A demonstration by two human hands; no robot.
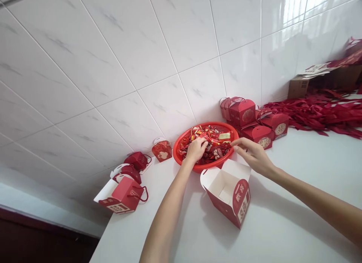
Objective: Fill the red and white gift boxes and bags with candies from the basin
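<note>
My left hand [197,149] reaches into a red plastic basket [181,160] of wrapped candies [216,145], its fingers curled closed on a red-wrapped candy that they partly hide. At the basket's right rim is my right hand [251,153], thumb and fingers apart, with nothing visible in it. Between my forearms a red-and-white paper gift box [226,197] stands on the white table with its top flaps spread. The pale inside of this box shows, and I see no candy in it.
Closed red gift boxes [245,114] are stacked behind the basket on the right. More boxes [124,195] stand along the left edge, beside a small red box [162,149]. Dark red ribbons [319,112] and a cardboard carton [298,87] lie far right. A tiled wall [158,104] borders the table.
</note>
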